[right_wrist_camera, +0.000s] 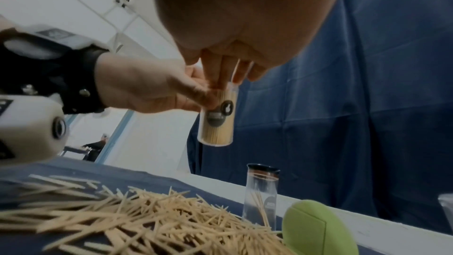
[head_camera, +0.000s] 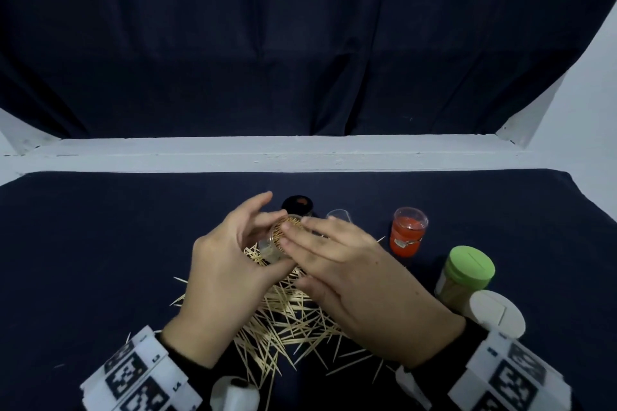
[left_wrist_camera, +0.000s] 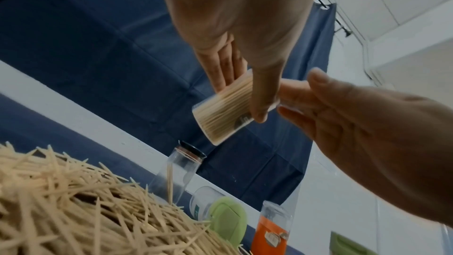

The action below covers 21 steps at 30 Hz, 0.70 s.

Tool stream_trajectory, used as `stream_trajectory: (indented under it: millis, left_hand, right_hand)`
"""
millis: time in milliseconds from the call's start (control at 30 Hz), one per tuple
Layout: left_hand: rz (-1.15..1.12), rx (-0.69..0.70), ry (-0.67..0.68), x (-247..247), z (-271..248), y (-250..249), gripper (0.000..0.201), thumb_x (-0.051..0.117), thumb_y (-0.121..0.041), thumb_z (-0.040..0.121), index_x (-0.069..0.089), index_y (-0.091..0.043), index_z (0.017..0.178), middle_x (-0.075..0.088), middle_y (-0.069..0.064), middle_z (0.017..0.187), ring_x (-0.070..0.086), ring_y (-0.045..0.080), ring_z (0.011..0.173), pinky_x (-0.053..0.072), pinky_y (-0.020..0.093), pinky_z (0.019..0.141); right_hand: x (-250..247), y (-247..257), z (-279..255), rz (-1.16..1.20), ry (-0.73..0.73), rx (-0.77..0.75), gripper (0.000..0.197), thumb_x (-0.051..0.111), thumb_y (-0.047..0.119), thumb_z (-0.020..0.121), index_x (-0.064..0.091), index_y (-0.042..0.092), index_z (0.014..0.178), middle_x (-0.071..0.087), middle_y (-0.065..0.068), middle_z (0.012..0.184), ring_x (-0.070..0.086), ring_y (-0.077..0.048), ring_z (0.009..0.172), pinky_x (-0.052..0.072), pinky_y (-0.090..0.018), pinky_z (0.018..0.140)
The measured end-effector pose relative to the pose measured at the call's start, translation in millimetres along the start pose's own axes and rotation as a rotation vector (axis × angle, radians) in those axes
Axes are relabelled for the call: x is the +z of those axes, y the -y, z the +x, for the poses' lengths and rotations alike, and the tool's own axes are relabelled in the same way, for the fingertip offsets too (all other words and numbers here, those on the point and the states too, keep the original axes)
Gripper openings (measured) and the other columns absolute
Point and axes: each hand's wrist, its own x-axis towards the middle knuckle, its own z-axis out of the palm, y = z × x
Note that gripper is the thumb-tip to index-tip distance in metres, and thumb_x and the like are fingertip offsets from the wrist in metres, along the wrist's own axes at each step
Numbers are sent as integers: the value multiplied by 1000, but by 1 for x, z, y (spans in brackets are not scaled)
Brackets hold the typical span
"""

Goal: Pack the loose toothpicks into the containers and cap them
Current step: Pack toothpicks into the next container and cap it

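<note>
A clear container [head_camera: 282, 238] packed with upright toothpicks is held above the table; my left hand [head_camera: 257, 243] grips it with thumb and fingers round its wall. My right hand [head_camera: 320, 243] lies over its open mouth, and straight fingers [right_wrist_camera: 226, 69] touch the toothpick ends. In the left wrist view the container [left_wrist_camera: 223, 111] is tilted, and the right wrist view shows a dark label on the container [right_wrist_camera: 217, 121]. Under both hands a pile of loose toothpicks [head_camera: 287, 320] covers the dark cloth. I see no cap on the held container.
Behind the hands stand a black-capped clear container [head_camera: 298, 205] with a few toothpicks inside and an empty clear container [head_camera: 340, 215]. To the right stand an orange container [head_camera: 408, 232], a green-lidded container [head_camera: 467, 272] and a white-lidded container [head_camera: 497, 314].
</note>
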Motion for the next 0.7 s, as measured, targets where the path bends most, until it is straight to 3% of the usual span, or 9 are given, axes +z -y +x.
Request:
stream_trajectory:
  millis: [100,167,267,367,467,567,700]
  left_hand:
    - [13,2,15,0,0,0,81,89,-7,55,55,-26,125,63,-31,107,62,-10,97,42,4,87]
    - [12,2,12,1,0,1,80,89,-8,54,55,-26,125,64,-31,106,62,-9,97,42,5,88]
    - [15,5,11,2,1,0,79,89,-7,55,55,-30,122,64,-31,106,61,-10,97,41,3,86]
    - [22,23,-4,4,2,-1,76,87,-3,58,54,-35,118,64,-30,107,62,-10,96,41,3,84]
    - [29,27,12,6,3,-1,76,88,-6,58,55,-33,120,66,-28,103,62,-11,96,41,3,85]
    - [28,39,45,9,4,-6,79,90,-13,54,55,-29,123,68,-25,99,60,-12,97,41,3,86]
    - [-16,41,119,21,4,-23,77,89,-12,56,56,-29,124,68,-21,100,61,-11,96,41,3,84]
  right_hand:
    - [-6,-6,-1,150,-126,44,47,28,39,100,65,18,120,61,8,127,44,-7,126,25,-29,112]
    - [-9,-8,-1,125,-184,61,44,32,36,99,67,16,115,64,7,119,50,-9,118,28,-29,109]
    - [-8,-4,1,26,-128,31,42,33,36,98,63,15,120,61,4,119,49,-13,112,29,-30,106]
    - [-2,2,2,-43,-29,29,46,31,42,98,53,20,132,52,7,129,43,-14,115,35,-32,101]
    - [-10,-1,-2,7,19,63,47,29,46,98,50,26,135,47,12,133,33,-11,119,35,-33,98]
    - [-28,-12,-5,164,-10,122,46,28,46,98,52,29,133,47,16,128,29,-5,120,29,-30,100]
    - [-38,-18,-12,20,33,96,41,31,46,96,55,35,127,47,17,119,31,-6,111,26,-19,90]
